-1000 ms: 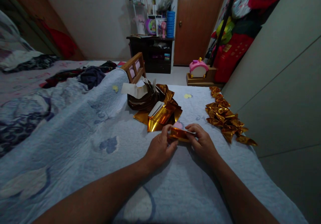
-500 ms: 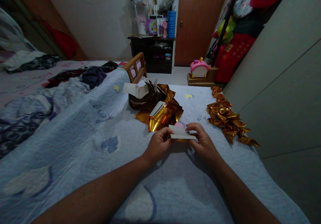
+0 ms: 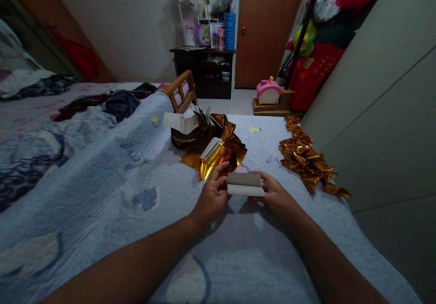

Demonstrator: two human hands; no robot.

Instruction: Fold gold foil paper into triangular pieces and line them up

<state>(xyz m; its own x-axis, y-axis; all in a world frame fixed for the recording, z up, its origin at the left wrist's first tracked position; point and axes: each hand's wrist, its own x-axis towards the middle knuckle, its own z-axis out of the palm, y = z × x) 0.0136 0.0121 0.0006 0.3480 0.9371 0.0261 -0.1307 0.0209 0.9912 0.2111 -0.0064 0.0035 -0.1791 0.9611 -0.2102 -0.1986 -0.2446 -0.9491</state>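
Between my two hands is a sheet of paper [image 3: 245, 189], folded lengthwise with its pale side facing me. My left hand [image 3: 211, 195] grips the left end, thumb in front and a finger raised above. At the right end, my right hand [image 3: 275, 194] pinches the paper, some fingers hidden behind it. Just beyond my left hand lies gold foil paper [image 3: 223, 154], bent and shiny. Behind it sits a curled stack of sheets [image 3: 190, 133] with pale faces. To the right, a row of folded gold foil pieces [image 3: 304, 156] lies near the edge.
Everything rests on a pale blue quilt [image 3: 143, 231] with heart patterns. A wooden rail [image 3: 182, 92] stands at the far edge. Rumpled clothes [image 3: 122, 104] lie at the left, and a smooth pale panel [image 3: 384, 127] rises on the right. Beyond are a dark cabinet [image 3: 204, 74] and a pink toy [image 3: 269, 92].
The paper has turned in my hands, so two pale folded faces now show toward me. My right fingers have gone lower behind it, and a left finger has lifted.
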